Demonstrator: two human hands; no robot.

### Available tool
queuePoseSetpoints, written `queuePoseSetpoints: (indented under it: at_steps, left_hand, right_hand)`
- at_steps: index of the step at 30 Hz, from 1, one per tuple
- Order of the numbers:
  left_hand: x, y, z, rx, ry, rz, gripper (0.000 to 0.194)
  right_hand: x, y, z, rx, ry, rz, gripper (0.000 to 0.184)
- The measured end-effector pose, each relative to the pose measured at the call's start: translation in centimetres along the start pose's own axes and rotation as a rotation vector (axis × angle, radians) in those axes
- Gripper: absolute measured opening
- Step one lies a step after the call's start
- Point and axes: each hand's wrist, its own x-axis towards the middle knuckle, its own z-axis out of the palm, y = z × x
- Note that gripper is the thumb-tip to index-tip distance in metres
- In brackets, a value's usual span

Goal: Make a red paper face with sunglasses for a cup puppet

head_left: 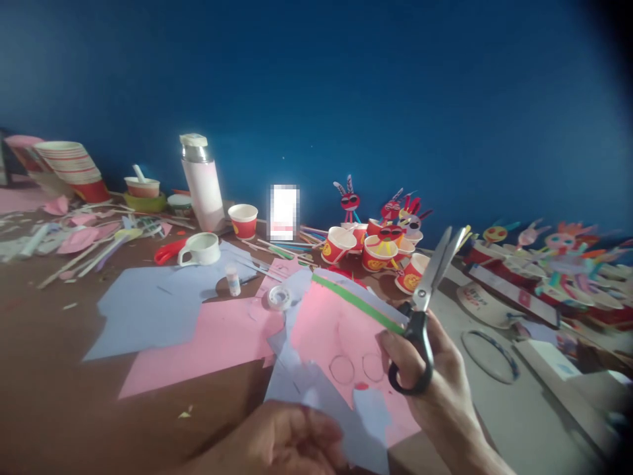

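A blue wall (pixel 316 99) tops the frame, brown tabletop (pixel 64 409) lower left; right hand (pixel 448 379) clamps scissors (pixel 421 300); left hand's (pixel 287 439) grip, I can't tell.

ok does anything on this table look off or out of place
Nothing looks spilled. The paper scraps at far left lie in a messy tangle, and a small yellowish bit lies loose on the brown tabletop. Oddest is the bright rectangle before the blue wall: it's pixelated, so unreadable.
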Motion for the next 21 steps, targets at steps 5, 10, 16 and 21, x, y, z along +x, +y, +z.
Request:
queuePoseSetpoints:
  at_steps: [5,10,16,21]
  left_hand:
    - [3.7,2.2,0.1,-0.412,0.031,0.158,0.045]
    - [6.0,3.6,-0.1,-0.370,0.334,0.163,0.029]
    - [6.8,3.4,-0.6,-0.096,0.452,0.058,0.031]
    - [7.1,3.4,-1.5,-0.097,0.536,0.067,0.030]
  right_hand:
    - [1.7,0.6,1.9,0.099,-0.088,-0.063,0.026]
    - [3.3,2.8,2.6,0.187,-0.176,-0.170,0.032]
    - [3.9,4.2,2.6,0.202,-0.217,-0.173,0.033]
    - [3.6,5.3,2.2,0.178,-0.262,-0.125,0.029]
